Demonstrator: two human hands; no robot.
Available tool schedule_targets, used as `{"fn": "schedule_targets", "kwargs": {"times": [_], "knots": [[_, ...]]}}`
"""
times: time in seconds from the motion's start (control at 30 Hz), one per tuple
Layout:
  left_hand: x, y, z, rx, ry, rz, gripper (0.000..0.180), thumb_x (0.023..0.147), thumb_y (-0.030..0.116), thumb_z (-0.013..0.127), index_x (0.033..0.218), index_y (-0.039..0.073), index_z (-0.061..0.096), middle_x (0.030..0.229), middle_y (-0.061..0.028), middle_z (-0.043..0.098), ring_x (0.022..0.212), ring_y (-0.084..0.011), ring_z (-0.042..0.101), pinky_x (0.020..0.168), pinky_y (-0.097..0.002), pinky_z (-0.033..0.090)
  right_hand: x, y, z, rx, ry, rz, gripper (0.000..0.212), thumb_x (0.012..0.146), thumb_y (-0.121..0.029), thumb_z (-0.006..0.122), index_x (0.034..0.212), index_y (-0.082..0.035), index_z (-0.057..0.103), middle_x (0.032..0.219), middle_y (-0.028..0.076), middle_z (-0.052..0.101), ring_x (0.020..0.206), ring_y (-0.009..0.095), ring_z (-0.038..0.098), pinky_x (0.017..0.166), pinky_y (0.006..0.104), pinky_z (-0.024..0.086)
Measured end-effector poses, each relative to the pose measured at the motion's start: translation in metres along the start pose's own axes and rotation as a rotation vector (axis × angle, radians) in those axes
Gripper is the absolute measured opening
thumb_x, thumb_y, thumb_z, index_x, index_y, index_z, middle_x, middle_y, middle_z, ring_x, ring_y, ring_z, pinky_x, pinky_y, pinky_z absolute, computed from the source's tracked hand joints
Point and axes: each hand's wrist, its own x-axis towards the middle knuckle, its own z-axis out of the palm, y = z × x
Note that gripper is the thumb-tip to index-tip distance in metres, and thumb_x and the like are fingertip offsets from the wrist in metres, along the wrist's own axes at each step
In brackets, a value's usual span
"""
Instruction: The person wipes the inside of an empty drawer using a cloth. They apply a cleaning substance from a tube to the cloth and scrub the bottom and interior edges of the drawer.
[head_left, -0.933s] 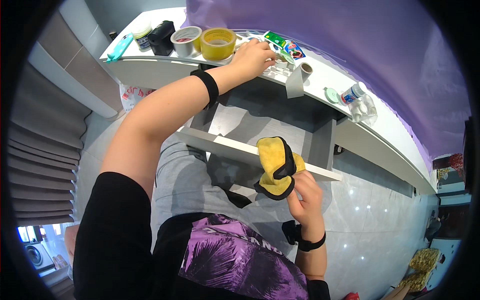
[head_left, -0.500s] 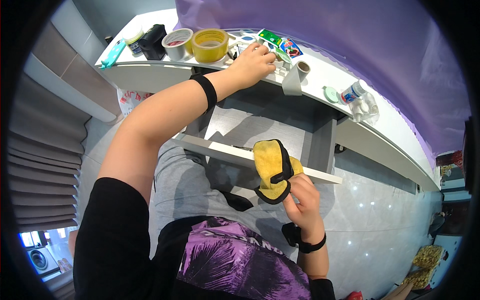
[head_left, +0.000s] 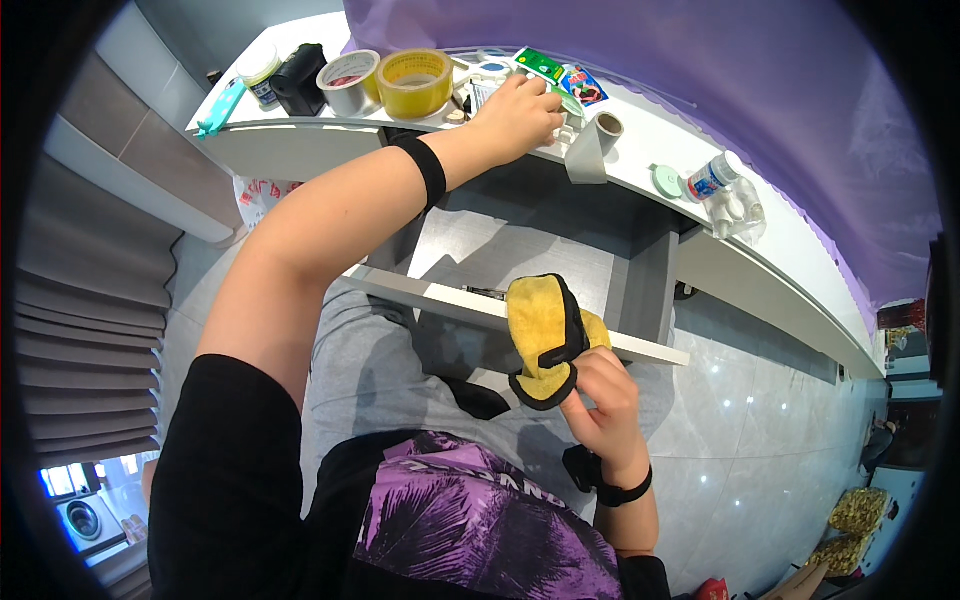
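My right hand (head_left: 607, 402) is closed on the edge of a yellow cloth with black trim (head_left: 538, 325), above the front of the pulled-out drawer (head_left: 440, 297). My left hand (head_left: 518, 120) reaches onto the white tabletop (head_left: 637, 160), its fingers curled down among small items. What lies under those fingertips is hidden. Beside that hand are a green packet (head_left: 539, 65), a blue packet (head_left: 584, 86) and a roll of whitish film (head_left: 594, 150). To its left stands a wide roll of yellow tape (head_left: 414, 106).
Further left are a silver tape roll (head_left: 346, 98), a black case (head_left: 299, 80), a lidded jar (head_left: 260, 78) and a turquoise item (head_left: 222, 108). Right of the film lie a round green lid (head_left: 667, 181), a small bottle (head_left: 712, 177) and a clear bag (head_left: 738, 215). Purple sheeting (head_left: 640, 45) hangs behind.
My left hand has shifted slightly to the right and down over the small items. My right hand and the cloth have hardly moved.
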Motion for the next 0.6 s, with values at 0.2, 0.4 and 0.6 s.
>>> {"fn": "schedule_targets", "kwargs": {"times": [0.2, 0.4, 0.6], "knots": [[-0.004, -0.001, 0.002, 0.002, -0.036, -0.004, 0.014, 0.071, 0.025, 0.067, 0.073, 0.012, 0.062, 0.086, 0.0000, 0.055, 0.088, -0.0192, 0.049, 0.081, -0.0347, 0.039, -0.004, -0.001, -0.001, 0.010, 0.004, 0.018, 0.007, 0.069, -0.002, 0.062, 0.074, 0.001, 0.059, 0.072, 0.011, 0.055, 0.066, 0.027, 0.052, 0.061, 0.0330, 0.043], [-0.009, 0.002, -0.011, -0.084, -0.015, -0.005, 0.015, 0.076, 0.023, 0.065, 0.082, 0.011, 0.059, 0.085, -0.0011, 0.053, 0.088, -0.0209, 0.050, 0.078, -0.0340, 0.041, -0.013, 0.002, -0.017, 0.038, 0.045, 0.078, 0.009, 0.071, -0.004, 0.061, 0.077, 0.002, 0.060, 0.074, 0.012, 0.058, 0.067, 0.026, 0.053, 0.063, 0.0323, 0.043], [-0.021, 0.014, -0.031, -0.550, -0.346, 0.164, 0.012, 0.082, 0.021, 0.058, 0.085, 0.009, 0.058, 0.087, -0.0056, 0.058, 0.083, -0.0258, 0.059, 0.067, -0.0385, 0.049, -0.021, 0.005, -0.038, -0.040, 0.065, 0.166, 0.011, 0.070, -0.003, 0.057, 0.070, 0.006, 0.051, 0.068, 0.012, 0.051, 0.062, 0.025, 0.047, 0.058, 0.0304, 0.039]]}}
